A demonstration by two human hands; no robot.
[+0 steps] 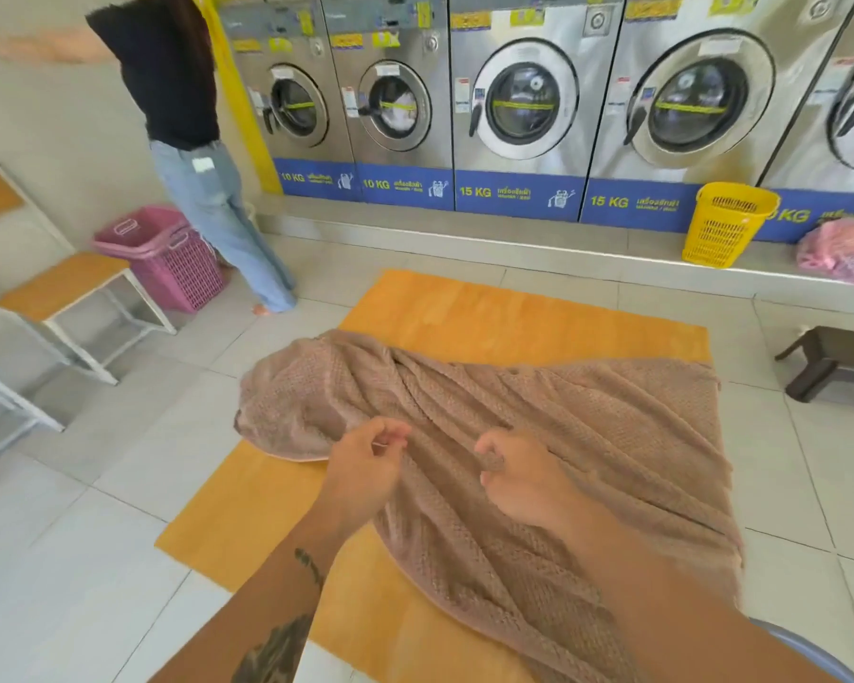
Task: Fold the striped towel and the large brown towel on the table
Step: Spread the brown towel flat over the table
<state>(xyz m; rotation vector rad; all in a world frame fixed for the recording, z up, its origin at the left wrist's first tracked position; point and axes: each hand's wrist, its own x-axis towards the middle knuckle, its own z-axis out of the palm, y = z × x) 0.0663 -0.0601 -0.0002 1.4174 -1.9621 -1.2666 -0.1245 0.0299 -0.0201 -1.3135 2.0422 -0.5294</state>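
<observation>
Brown towel (538, 401) bunched on table (514, 313), hands at its near side.
Left hand (366, 465) curled at the towel's near-left edge, hold unclear. Right hand (518, 480) pinches a ridge of cloth. Beyond, the towel lies twisted and seems to spill past the table's right edge. Striped towel unseen. Risk: folding over the twists sets creases, and the overhang may drag it off.

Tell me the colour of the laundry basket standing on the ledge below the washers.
The laundry basket is yellow, clearest in the head view.

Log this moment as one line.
stage: brown towel unfolded, rumpled on table | left hand: curled over towel, grip unclear | right hand: grips towel fold
</observation>
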